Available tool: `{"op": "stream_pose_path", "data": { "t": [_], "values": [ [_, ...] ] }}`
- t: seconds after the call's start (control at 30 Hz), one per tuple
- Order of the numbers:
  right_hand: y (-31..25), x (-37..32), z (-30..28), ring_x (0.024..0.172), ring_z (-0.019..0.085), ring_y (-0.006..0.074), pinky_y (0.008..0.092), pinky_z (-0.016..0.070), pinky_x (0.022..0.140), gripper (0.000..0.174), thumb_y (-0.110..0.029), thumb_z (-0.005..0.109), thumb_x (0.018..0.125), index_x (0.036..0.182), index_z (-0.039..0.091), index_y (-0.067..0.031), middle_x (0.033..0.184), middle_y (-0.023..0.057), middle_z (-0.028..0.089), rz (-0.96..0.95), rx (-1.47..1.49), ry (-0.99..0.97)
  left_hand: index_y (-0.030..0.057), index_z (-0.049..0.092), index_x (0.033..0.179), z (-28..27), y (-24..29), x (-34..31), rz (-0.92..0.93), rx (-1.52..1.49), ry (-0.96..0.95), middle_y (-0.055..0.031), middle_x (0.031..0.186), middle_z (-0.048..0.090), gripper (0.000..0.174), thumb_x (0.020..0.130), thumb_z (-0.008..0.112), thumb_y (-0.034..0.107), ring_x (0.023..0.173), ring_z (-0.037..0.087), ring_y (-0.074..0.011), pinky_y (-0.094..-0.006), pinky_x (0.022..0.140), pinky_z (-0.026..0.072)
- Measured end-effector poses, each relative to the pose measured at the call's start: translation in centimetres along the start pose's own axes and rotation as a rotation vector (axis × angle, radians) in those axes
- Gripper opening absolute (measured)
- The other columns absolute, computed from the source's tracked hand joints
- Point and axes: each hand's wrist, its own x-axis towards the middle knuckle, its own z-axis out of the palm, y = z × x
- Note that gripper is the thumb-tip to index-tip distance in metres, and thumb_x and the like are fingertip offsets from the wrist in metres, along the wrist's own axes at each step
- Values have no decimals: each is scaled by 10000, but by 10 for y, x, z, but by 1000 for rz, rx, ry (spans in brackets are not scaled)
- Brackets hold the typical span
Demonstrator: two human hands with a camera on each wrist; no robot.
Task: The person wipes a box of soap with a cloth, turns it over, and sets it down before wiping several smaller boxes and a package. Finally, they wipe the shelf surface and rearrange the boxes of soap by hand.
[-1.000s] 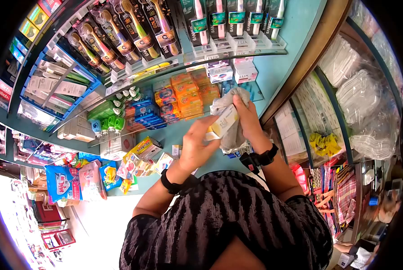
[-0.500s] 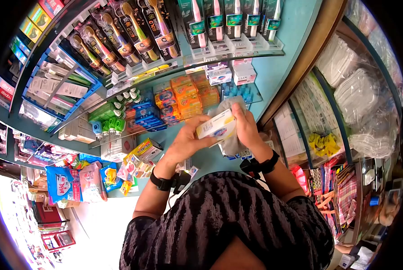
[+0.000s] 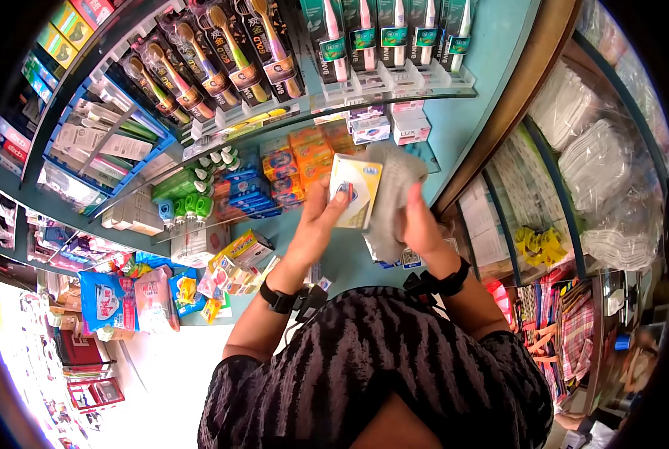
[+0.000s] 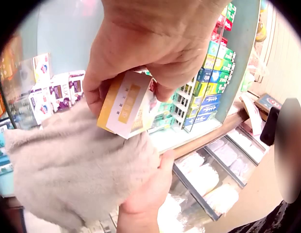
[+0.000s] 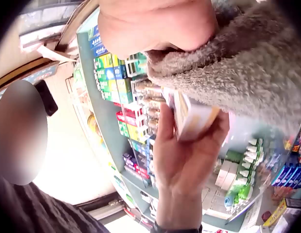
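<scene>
In the head view my left hand (image 3: 319, 224) pinches a yellow and white box (image 3: 355, 193), its printed face turned up. My right hand (image 3: 424, 228) grips a grey cloth (image 3: 396, 196) just to the right of the box. The left wrist view has the box (image 4: 127, 104) between thumb and fingers of my left hand (image 4: 150, 43), over the spread cloth (image 4: 82, 165); the right hand (image 4: 148, 196) is at the cloth's lower edge. From the right wrist, the cloth (image 5: 238, 68) hangs from my right hand (image 5: 157, 26), partly covering the box (image 5: 191, 116).
Glass shelves hold packed toothbrushes (image 3: 233, 56), orange soap packs (image 3: 301, 161) and white boxes (image 3: 409, 123). Small boxes (image 3: 241, 254) and a blue bag (image 3: 108, 301) lie to the left. Bagged white goods (image 3: 596, 165) fill shelves at the right.
The box has turned more upright, its face toward the head camera, with the left thumb now on that face. The cloth shows more widely beside it, and the right hand has shifted slightly right and down.
</scene>
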Motion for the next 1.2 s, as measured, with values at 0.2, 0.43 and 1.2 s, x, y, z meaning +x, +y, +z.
{"op": "stream_pose_path", "data": {
  "t": [0.2,0.43,1.2],
  "values": [
    [-3,2,20,1085,515,225,359,388,937,416,-282,399,970,1243,431,31,1171,128,538,-38,-575,-54,32,429,1204,30,22,7,45,-296,131,-58,1092,532,352,983,417,306,1021,489,-125,-286,906,391],
    [19,1,19,958,554,201,320,426,839,301,-138,564,905,1141,498,37,1063,122,581,-117,-582,124,44,440,1162,26,17,13,-56,-397,165,-50,1082,546,283,973,442,255,998,514,-134,-296,879,409],
    [20,5,-8,973,541,248,359,416,855,338,-135,584,884,1172,482,9,1093,145,558,-223,-664,174,79,386,1234,-7,8,13,-182,-400,49,-100,1116,574,363,908,532,148,941,634,-213,-347,730,567]
  ]
}}
